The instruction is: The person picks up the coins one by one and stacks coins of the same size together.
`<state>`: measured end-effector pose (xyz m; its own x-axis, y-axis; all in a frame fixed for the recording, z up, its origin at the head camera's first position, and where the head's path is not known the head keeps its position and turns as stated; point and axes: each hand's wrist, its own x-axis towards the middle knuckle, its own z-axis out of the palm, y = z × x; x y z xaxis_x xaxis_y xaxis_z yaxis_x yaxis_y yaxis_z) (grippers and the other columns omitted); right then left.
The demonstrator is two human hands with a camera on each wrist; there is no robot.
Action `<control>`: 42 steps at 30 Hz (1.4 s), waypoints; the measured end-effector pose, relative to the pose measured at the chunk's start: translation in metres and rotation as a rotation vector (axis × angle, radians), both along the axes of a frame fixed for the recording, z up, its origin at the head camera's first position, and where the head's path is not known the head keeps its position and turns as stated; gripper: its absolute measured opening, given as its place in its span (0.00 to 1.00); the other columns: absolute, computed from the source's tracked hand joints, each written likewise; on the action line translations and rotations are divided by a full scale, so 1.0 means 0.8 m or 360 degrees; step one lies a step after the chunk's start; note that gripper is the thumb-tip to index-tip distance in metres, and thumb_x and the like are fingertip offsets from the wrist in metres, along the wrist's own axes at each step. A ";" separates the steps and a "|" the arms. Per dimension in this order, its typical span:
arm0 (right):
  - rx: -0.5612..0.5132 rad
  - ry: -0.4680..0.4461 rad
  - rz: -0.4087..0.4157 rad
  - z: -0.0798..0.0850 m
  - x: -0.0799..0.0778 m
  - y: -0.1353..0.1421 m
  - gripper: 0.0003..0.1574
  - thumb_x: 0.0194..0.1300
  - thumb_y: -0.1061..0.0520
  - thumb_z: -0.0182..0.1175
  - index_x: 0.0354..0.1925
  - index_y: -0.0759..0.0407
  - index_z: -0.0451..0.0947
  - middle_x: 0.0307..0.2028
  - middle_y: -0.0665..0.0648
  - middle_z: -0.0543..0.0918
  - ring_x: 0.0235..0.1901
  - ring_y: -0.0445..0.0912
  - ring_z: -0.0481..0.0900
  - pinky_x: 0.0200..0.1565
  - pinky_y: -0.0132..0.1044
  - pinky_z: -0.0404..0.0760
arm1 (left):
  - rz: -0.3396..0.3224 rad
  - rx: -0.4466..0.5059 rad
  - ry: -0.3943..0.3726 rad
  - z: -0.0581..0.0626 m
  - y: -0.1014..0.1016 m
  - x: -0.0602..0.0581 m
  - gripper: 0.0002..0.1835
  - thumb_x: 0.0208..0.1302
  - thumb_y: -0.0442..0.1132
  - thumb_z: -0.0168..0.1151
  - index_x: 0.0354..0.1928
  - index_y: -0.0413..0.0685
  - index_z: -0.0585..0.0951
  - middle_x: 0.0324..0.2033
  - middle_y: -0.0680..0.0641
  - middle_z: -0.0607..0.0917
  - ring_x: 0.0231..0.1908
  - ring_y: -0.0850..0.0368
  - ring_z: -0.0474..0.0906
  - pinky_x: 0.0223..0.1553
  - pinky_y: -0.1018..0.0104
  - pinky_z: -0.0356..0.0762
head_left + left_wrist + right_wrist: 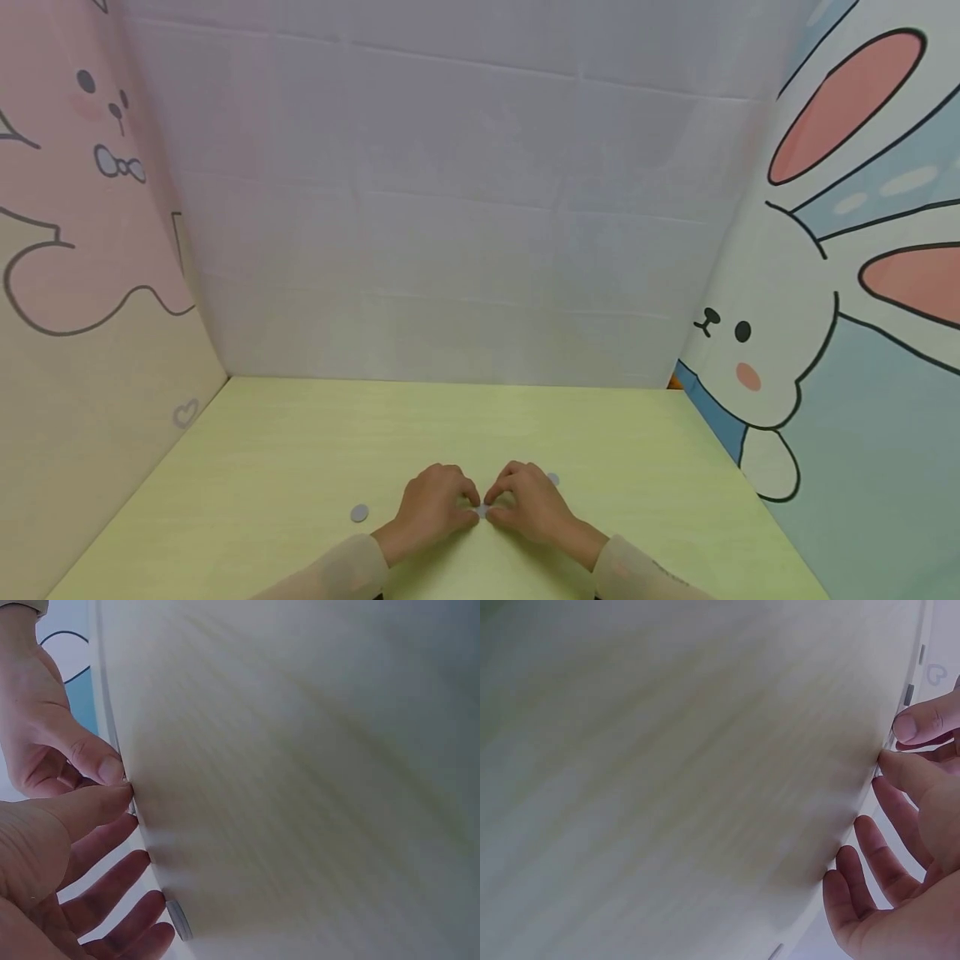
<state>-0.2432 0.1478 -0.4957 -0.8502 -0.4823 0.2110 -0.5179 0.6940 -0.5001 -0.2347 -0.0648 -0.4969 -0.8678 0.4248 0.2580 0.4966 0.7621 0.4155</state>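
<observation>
Between the two hands, a small grey disc (pixel 482 511) lies on the pale yellow table, mostly covered by fingertips. My left hand (pixel 438 502) pinches its left side with thumb and index finger. From the other side my right hand (pixel 527 502) does the same, so the fingertips of both hands nearly meet. A second grey disc (pixel 359 512) lies flat to the left of the left hand; the left wrist view shows a disc (pixel 178 920) near that hand's outer fingers. Partly hidden behind the right hand is another disc (pixel 553 478).
The table (pixel 300 433) is bounded by a plain whitish back wall (pixel 465 208). A pink cartoon panel (pixel 97 250) stands on the left, and a panel with a white rabbit (pixel 780 350) on the right.
</observation>
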 end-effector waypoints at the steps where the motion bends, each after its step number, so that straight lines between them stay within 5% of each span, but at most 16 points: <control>1: 0.0000 0.0001 0.0000 0.000 0.000 0.000 0.03 0.61 0.55 0.79 0.35 0.47 0.93 0.40 0.45 0.84 0.41 0.45 0.77 0.43 0.36 0.77 | -0.0001 0.0003 0.0004 0.001 0.000 0.000 0.08 0.51 0.44 0.85 0.33 0.59 0.93 0.31 0.59 0.85 0.33 0.61 0.77 0.28 0.65 0.77; 27: 0.0006 0.0030 0.0051 0.002 0.001 0.001 0.04 0.61 0.56 0.79 0.36 0.48 0.93 0.40 0.45 0.85 0.42 0.45 0.79 0.44 0.36 0.80 | 0.0098 0.0013 0.0065 0.001 0.009 0.002 0.07 0.52 0.44 0.86 0.27 0.61 0.92 0.26 0.59 0.80 0.27 0.67 0.71 0.24 0.69 0.71; 42: 0.0019 -0.0037 0.0289 0.015 -0.016 0.036 0.12 0.60 0.62 0.77 0.44 0.54 0.92 0.43 0.46 0.88 0.46 0.41 0.84 0.50 0.38 0.84 | 0.0083 0.0046 0.0008 0.004 0.009 0.002 0.07 0.53 0.44 0.85 0.27 0.60 0.92 0.27 0.59 0.81 0.29 0.66 0.73 0.27 0.69 0.73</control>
<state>-0.2559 0.1766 -0.4834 -0.7534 -0.6307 0.1859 -0.6237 0.5961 -0.5056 -0.2329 -0.0573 -0.4939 -0.8870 0.3714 0.2743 0.4589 0.7745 0.4353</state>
